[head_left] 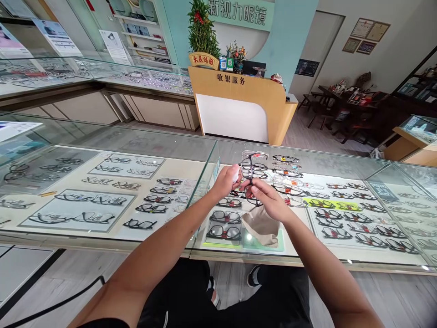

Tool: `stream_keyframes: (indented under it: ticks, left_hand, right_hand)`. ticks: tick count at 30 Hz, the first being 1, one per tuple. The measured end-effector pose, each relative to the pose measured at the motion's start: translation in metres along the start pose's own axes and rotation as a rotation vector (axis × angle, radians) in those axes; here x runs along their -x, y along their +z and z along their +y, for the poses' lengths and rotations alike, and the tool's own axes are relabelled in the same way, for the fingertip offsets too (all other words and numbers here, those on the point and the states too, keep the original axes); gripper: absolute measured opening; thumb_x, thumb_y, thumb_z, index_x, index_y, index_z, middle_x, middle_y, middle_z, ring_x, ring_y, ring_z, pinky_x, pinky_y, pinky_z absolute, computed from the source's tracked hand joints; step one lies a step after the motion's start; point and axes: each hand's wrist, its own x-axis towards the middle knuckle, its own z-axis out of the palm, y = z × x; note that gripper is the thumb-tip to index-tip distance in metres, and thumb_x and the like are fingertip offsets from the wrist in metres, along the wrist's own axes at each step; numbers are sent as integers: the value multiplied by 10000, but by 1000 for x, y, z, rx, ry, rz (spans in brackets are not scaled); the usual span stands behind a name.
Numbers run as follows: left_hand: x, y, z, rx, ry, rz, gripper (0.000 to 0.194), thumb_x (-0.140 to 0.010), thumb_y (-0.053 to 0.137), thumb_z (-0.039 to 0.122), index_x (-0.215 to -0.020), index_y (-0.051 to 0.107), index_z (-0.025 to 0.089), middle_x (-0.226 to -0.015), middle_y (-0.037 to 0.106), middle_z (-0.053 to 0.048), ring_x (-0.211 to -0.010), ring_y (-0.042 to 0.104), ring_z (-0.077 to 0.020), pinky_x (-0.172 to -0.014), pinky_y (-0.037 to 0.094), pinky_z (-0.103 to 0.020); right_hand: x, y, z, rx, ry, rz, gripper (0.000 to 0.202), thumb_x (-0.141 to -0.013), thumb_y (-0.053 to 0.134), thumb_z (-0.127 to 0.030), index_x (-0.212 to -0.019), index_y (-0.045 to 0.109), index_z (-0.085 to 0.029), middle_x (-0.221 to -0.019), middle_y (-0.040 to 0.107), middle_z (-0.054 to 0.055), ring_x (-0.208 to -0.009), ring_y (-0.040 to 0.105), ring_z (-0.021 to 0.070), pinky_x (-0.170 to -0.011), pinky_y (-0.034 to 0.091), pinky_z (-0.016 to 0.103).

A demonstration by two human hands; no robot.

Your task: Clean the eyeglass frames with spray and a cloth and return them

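Glasses [251, 170] are up, not set down yet, with right hand [269, 199] pinching them and left hand [223, 183] pinching a white thing [235, 172].

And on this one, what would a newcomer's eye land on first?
Probably the bare left hand and right hand in mid-frame, the left closed on something small and white, the right holding dark-framed eyeglasses above the long glass display case of spectacles. Next, the light-wood counter with a white front panel at upper centre, topped at its left end by a tall, leafy green plant.
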Motion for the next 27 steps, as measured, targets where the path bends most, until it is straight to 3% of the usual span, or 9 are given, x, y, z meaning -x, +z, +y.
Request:
stream_keyframes:
  ticks: [5, 9, 17, 22, 27]
  left_hand:
    - [0, 1, -2, -48, 39, 41, 779, -830, 518, 972, -555, 526, 244, -425, 418, 12, -411, 399, -128, -488, 288, -321]
    - [2, 0, -1, -65, 43, -8, 764, -859, 485, 959, -597, 522, 242, -447, 438, 15, -437, 427, -135, -496, 306, -306]
    - [9, 6, -10, -266, 107, -115, 645, -997, 441, 763, -618, 466, 241, -534, 434, 8, -530, 390, -142, -526, 293, -314]
    - [14, 15, -11, -257, 86, -167, 634, -993, 482, 756, -622, 444, 243, -522, 387, 27, -525, 356, -138, -533, 277, -323]
    - [13, 10, -7, -199, 146, -118, 661, -1009, 442, 816, -683, 467, 241, -564, 442, 28, -528, 389, -134, -564, 311, -326]
  right_hand:
    - [0, 2, -2, -45, 12, -18, 434, -1121, 569, -648, -1219, 792, -289, -1238, 781, 70, -1135, 709, 253, -1067, 586, 418]
    - [-1, -2, 1, -97, 15, -5, 446, -1105, 593, -666, -1214, 789, -280, -1205, 784, 72, -1079, 708, 253, -1028, 578, 421]
    - [-6, -11, 13, -247, 28, 270, 430, -1050, 673, -695, -1208, 767, -306, -1206, 790, 60, -992, 707, 238, -890, 553, 384]
    - [-5, -6, 12, -257, 7, 248, 420, -1046, 682, -690, -1202, 764, -309, -1210, 794, 59, -1006, 722, 243, -891, 561, 392]
    - [-3, -10, 13, -291, 12, 255, 408, -1044, 695, -674, -1212, 768, -310, -1210, 805, 59, -1031, 730, 247, -907, 559, 389]
